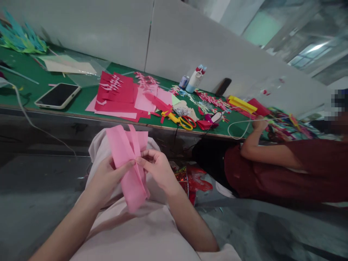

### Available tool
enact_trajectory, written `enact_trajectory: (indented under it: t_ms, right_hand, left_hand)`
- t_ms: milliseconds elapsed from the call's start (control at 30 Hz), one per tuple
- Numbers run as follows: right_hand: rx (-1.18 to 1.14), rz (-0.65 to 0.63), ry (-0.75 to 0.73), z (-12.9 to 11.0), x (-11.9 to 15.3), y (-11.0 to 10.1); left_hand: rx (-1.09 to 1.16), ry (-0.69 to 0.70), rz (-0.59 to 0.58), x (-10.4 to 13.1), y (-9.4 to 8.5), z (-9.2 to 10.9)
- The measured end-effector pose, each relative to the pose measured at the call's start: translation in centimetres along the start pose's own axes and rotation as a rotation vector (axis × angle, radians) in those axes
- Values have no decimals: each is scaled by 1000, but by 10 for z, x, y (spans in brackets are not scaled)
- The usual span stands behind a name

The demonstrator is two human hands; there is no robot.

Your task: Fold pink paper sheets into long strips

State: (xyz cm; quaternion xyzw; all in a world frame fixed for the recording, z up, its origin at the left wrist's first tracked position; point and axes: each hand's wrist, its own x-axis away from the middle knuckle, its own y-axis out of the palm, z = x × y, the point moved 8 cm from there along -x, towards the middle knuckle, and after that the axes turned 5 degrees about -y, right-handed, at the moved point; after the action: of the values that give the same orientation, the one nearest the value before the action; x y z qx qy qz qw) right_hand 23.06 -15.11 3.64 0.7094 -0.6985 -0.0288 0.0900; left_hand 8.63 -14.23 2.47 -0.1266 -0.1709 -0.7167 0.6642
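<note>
L hand (108, 175): grasping pink folded paper (125, 150), thumb tip pressed on its mid.
R hand (157, 168): same paper, thumb + index pinching right by L thumb.
Paper pos: held above lap (156, 188), short of green table (84, 96).
Progress: layers folded lengthwise, gathered at mid; ends loose, flaring a bit. Work looks part-way; what's left, can't tell.
Axis: long axis runs table-to-torso, slightly diag; far end leans L, near end points down toward torso.
Table: red paper stack (116, 103) ahead, phone (58, 95) to its L, yellow-handled scissors (175, 117) to its R.
Far R: co-worker's hand (259, 124) at table edge.
</note>
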Motion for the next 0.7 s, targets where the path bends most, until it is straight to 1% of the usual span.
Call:
enact_trajectory:
  t_ms: [100, 267, 433, 600, 700]
  right_hand:
    - [9, 26, -1, 4, 0, -4]
    - [-15, 42, 23, 7, 3, -8]
    - [-101, 35, 35, 9, 6, -8]
    - [-160, 54, 67, 16, 8, -11]
    - [-179, 66, 54, 17, 10, -12]
  left_hand:
    - [23, -55, -48, -2, 6, -8]
    - [22, -113, -14, -5, 3, -17]
    - [122, -181, -7, 2, 7, -19]
    - [219, -261, -58, 10, 19, -20]
    - [239, -296, -44, 12, 22, -22]
